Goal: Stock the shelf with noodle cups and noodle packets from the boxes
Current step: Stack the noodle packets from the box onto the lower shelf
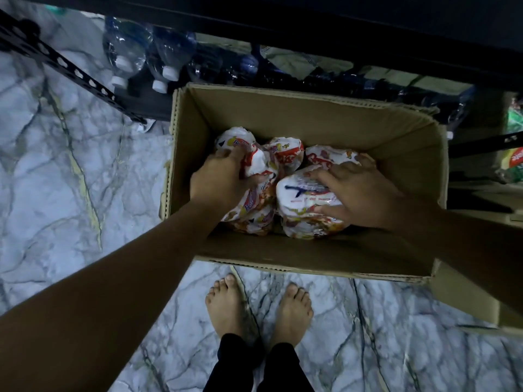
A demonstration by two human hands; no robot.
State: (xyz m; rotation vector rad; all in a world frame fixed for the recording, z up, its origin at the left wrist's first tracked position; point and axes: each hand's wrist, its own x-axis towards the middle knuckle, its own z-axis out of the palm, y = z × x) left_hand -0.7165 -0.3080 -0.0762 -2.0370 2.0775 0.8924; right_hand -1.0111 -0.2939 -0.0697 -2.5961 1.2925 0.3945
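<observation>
An open cardboard box (pixel 325 120) stands on the marble floor in front of my feet. Inside lie several white, red and orange noodle packets (pixel 285 154). My left hand (pixel 219 179) reaches into the left side of the box, its fingers curled round one packet (pixel 256 165). My right hand (pixel 359 190) lies over a white packet with a blue mark (pixel 300 193) on the right side, thumb beneath its edge and fingers spread across its top. The black metal shelf (pixel 339 32) runs across the top of the view, above the box.
Clear water bottles with white caps (pixel 127 58) lie on the lowest shelf level behind the box. A slotted black shelf post (pixel 65 66) slants at the left. Green packets (pixel 513 159) sit at the right edge. My bare feet (pixel 257 304) stand just before the box.
</observation>
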